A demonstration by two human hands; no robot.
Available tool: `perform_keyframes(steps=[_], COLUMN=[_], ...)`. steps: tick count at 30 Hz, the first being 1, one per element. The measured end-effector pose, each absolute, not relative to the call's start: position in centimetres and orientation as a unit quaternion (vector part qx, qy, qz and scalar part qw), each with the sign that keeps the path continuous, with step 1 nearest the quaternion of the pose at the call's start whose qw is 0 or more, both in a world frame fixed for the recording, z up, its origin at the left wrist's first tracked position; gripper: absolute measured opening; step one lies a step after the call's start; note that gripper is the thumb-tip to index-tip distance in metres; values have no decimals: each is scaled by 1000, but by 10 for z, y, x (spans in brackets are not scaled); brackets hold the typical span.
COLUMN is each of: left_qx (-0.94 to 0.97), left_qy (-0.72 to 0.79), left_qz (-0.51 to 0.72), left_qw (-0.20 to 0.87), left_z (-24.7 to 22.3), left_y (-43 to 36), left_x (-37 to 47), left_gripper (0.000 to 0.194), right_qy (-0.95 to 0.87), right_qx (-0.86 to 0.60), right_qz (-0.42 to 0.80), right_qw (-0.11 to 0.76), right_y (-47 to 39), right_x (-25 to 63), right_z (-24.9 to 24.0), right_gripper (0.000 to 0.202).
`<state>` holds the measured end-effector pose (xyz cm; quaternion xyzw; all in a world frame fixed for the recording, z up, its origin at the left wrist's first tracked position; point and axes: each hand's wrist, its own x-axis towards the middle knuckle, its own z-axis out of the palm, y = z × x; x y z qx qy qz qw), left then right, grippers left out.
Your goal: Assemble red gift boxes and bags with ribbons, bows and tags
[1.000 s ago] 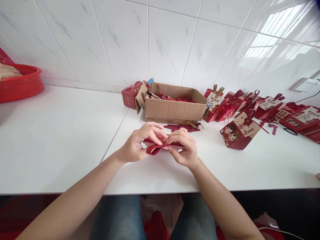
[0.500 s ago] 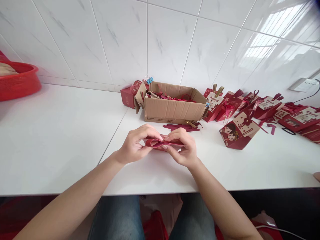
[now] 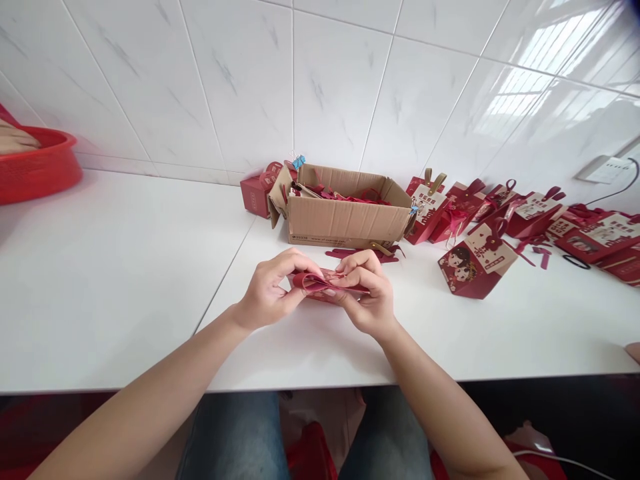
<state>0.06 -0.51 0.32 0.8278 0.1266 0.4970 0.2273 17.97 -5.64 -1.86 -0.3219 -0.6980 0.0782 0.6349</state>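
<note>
Between my hands, close to the white table top, is a dark red strap (image 3: 311,283) bent into a loop, with its round end toward the left. Beneath it lies a red printed gift box (image 3: 325,297), mostly covered by my fingers. My left hand (image 3: 273,287) is closed on the looped end, thumb below and fingertips above. My right hand (image 3: 366,291) pinches the strap farther along, near the middle of the box. Just beyond my fingers, several loose dark red straps (image 3: 345,255) lie in front of an open cardboard carton (image 3: 350,220).
Finished-looking red gift boxes with strap handles (image 3: 477,263) stand along the right. A small red box (image 3: 255,195) sits left of the carton. At the far left, another person's hand (image 3: 17,139) rests in a red plastic basin (image 3: 40,167). A tiled wall (image 3: 330,100) closes the back.
My right hand's fingers have shifted slightly on the strap, with the index finger lifted a little. The left hand keeps its grip, and the loop looks slightly rounder.
</note>
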Motion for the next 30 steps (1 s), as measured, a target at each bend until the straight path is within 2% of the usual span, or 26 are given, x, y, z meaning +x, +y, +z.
perform_keyframes(steps=[3, 7, 10, 14, 21, 26, 30], left_qx=[800, 742, 742, 768, 800, 826, 811], left_qy=[182, 240, 229, 207, 237, 225, 249], left_qz=[500, 507, 484, 464, 439, 429, 426], left_qw=[278, 368, 403, 391, 334, 287, 313], left_z=[0, -2, 1, 13, 49, 59, 57], left_y=[-8, -9, -4, 3, 0, -5, -6], left_x=[3, 5, 4, 6, 25, 38, 43], left_gripper=[10, 29, 33, 22, 20, 17, 21], right_qy=[-691, -666, -635, -614, -596, -578, -560], right_qx=[-337, -375, -378, -377, -397, -392, -409], right_qz=[84, 166, 238, 234, 233, 280, 309], right_qw=[634, 623, 630, 653, 658, 658, 651], right_y=[-56, -55, -55, -54, -54, -54, -52], right_x=[179, 179, 178, 178, 183, 185, 187], right_z=[-18, -15, -14, -12, -9, -2, -2], right_gripper=[7, 11, 13, 11, 12, 23, 22])
